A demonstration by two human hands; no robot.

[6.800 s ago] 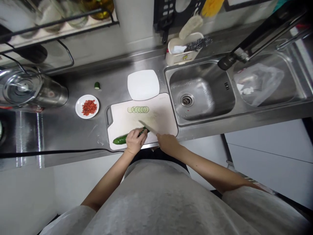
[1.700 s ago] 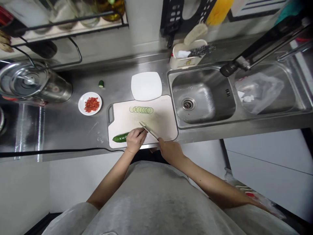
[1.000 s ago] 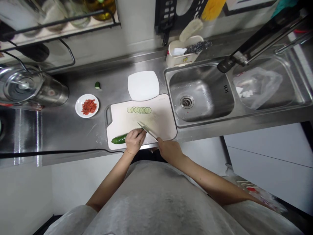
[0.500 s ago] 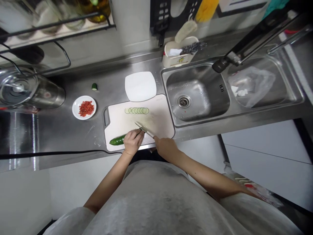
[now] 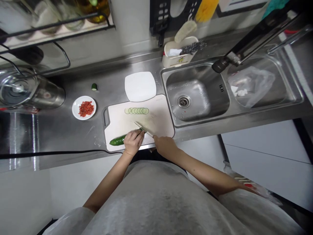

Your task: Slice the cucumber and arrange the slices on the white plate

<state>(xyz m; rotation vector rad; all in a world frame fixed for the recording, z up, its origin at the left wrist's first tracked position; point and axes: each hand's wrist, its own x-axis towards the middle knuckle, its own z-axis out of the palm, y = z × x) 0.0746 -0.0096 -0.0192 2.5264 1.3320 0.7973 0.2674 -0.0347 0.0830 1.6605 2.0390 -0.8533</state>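
Observation:
My left hand (image 5: 132, 141) is wrapped over a dark green cucumber (image 5: 117, 140) and holds it down near the front of the white cutting board (image 5: 117, 122). The fingers cover the cucumber's right part. In my right hand (image 5: 165, 146) is the handle of a knife (image 5: 143, 127); its blade slants up and left, beside the cucumber's right end and my left fingertips. Whether the edge is in the cucumber, I cannot tell. Behind the knife, a row of overlapping cucumber slices (image 5: 136, 111) lies flat on the board.
A white square plate (image 5: 140, 86) touches the board's back edge. To the left are a small plate (image 5: 76, 111) of red bits (image 5: 86, 109) and a cucumber end (image 5: 94, 86). A steel sink (image 5: 195, 94) borders the right side. A black cable (image 5: 61, 153) runs along the front edge.
Almost nothing differs. Both hands, the knife and the cucumber keep nearly the same places, and the row of slices looks the same.

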